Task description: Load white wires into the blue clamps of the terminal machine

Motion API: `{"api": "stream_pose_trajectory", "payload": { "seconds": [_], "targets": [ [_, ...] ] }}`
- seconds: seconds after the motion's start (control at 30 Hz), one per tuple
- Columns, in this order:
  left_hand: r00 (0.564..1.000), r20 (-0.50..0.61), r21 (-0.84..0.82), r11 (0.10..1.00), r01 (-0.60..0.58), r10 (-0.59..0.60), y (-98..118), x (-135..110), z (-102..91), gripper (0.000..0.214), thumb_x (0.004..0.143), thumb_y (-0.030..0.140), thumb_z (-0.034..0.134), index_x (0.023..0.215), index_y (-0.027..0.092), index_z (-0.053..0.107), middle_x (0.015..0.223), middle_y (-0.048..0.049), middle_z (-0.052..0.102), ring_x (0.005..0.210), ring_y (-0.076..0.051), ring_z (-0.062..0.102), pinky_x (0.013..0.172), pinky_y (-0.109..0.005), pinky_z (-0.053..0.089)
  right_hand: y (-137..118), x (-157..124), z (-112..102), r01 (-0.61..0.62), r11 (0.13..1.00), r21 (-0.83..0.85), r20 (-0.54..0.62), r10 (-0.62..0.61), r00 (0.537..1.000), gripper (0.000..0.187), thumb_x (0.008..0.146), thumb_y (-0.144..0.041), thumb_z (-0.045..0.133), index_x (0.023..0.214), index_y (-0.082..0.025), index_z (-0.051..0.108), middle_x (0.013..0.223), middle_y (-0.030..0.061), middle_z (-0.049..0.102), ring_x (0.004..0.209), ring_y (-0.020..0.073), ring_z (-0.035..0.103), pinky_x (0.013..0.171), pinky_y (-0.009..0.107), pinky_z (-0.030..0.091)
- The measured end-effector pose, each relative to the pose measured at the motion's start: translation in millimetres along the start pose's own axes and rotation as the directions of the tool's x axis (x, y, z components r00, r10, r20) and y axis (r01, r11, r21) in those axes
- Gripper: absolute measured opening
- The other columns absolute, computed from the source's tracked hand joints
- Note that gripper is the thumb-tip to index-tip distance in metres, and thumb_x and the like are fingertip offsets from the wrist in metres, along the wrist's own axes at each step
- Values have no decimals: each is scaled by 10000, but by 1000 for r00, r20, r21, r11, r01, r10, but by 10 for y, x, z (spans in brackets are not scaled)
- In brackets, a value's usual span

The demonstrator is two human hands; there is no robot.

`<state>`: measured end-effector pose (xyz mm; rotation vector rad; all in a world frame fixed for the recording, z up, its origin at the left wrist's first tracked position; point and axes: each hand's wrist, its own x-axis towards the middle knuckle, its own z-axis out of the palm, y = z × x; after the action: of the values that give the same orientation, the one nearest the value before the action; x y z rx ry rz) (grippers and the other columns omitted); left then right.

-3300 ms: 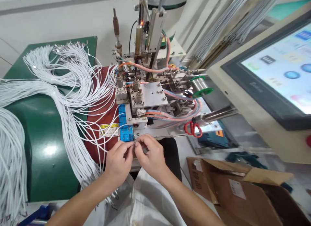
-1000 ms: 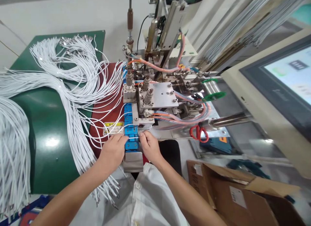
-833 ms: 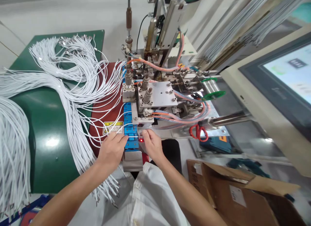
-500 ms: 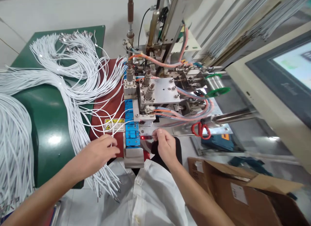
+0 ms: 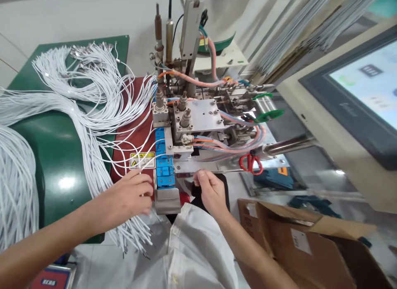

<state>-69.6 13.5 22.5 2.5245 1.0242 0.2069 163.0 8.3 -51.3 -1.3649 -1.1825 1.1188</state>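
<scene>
My left hand (image 5: 130, 194) lies over loose white wires (image 5: 102, 156) on the red mat (image 5: 136, 136), just left of the blue clamp track (image 5: 163, 164). Its fingers curl around a thin white wire. My right hand (image 5: 209, 190) hovers at the front edge of the metal machine plate (image 5: 217, 167), right of the blue track, thumb and fingers pinched together; what they hold is too small to make out. A grey block (image 5: 167, 201) sits at the near end of the track between both hands.
A big bundle of white wires (image 5: 18, 185) drapes over the green cover (image 5: 58, 164). Red scissors (image 5: 250, 162) lie on the plate. A touchscreen panel (image 5: 356, 98) stands at right, an open cardboard box (image 5: 310, 243) at lower right. Pneumatic heads and hoses (image 5: 186, 115) rise behind the track.
Both hands have left the blue track: the left moved out left onto the loose wires, the right drew back to the right along the plate's edge. The red light by the track is no longer seen.
</scene>
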Motion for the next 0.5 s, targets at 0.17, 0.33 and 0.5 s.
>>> {"api": "stream_pose_trajectory", "payload": {
  "seconds": [0.17,0.33,0.5],
  "targets": [
    [955,-262,-178,979,96,-141,221,264,163,178,880,258,467,802,199,616,734,-5,644,699,-133,563,689,-255,442,-81,-161,27,144,987,66,129,-151,980,237,865,-318,439,866,-193,640,740,28,595,628,135,555,560,250,446],
    [865,-432,-248,955,159,-256,345,398,423,142,860,234,497,871,181,628,761,-25,663,723,-143,593,696,-268,471,-238,-146,62,299,954,-6,104,-297,949,98,796,-194,545,830,-199,637,761,37,639,696,152,596,627,272,476],
    [884,-359,-376,913,157,-300,359,411,466,233,882,206,431,996,170,631,888,-66,666,816,-153,607,733,-271,498,-321,-37,64,356,933,-60,147,-344,927,107,807,-156,524,770,-189,619,724,33,630,673,143,582,622,270,467]
  ]
}}
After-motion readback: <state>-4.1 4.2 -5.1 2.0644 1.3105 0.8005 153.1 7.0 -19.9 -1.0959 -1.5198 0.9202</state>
